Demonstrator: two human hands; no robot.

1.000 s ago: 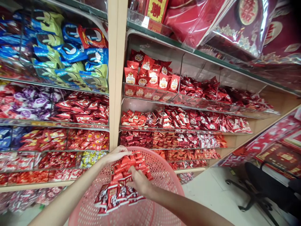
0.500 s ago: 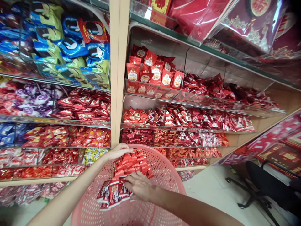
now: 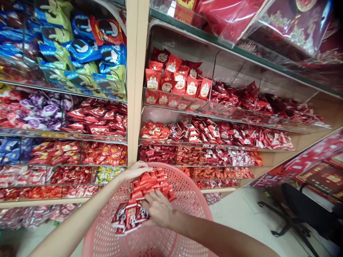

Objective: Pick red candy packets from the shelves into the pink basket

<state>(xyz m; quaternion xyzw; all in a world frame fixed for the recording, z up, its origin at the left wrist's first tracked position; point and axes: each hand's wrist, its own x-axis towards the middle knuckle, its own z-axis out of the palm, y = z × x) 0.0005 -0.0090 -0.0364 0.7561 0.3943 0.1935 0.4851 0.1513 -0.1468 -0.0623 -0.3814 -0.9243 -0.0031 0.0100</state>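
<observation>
Holding stack of red snack packets (image 3: 142, 201) w/ both hands, over pink plastic basket (image 3: 193, 203), inside rim. L hand (image 3: 134, 170) clamping far end, fingers curled over top; R hand (image 3: 158, 210) closing on near side, fingers spread. Glass shelves of red pkts (image 3: 214, 167) sitting just beyond L hand.

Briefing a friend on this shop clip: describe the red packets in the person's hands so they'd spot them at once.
Start at the pale wooden upright between the shelves, and drop to the pink mesh basket below it. Over the basket, between the left hand and right hand, sits a bunch of small red packets. Unlike the shelved red packets, only these are in hands.
</observation>
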